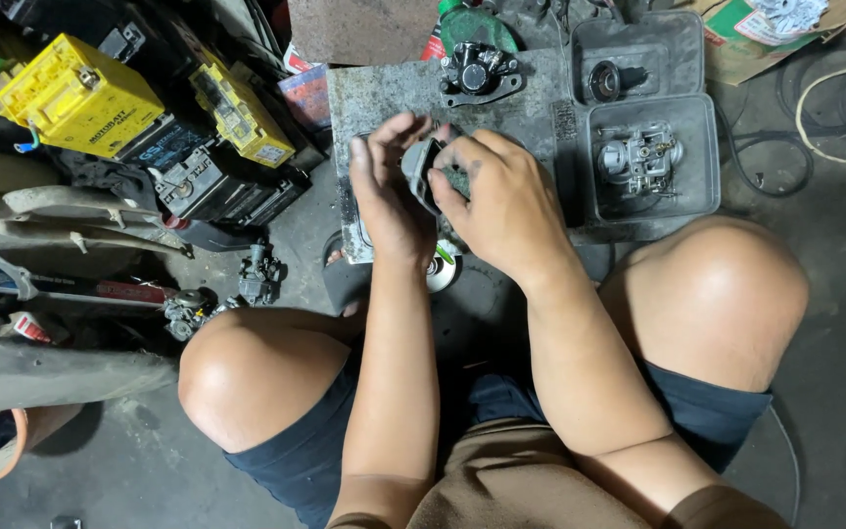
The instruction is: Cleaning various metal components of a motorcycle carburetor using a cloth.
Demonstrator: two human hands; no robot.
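Observation:
I am squatting on the floor with both hands raised over a grimy metal slab. My left hand cups a small dark grey metal part from the left, fingers up. Pressed against that same part from the right is my right hand, its fingertips pinching a green scrap against it. Most of the part is hidden between the two hands. A small round shiny disc lies on the floor just below my wrists.
A black brake caliper sits on the slab's far edge. An open grey case at right holds a carburetor. Yellow and black batteries crowd the left, with small engine parts on the floor. Cables coil at far right.

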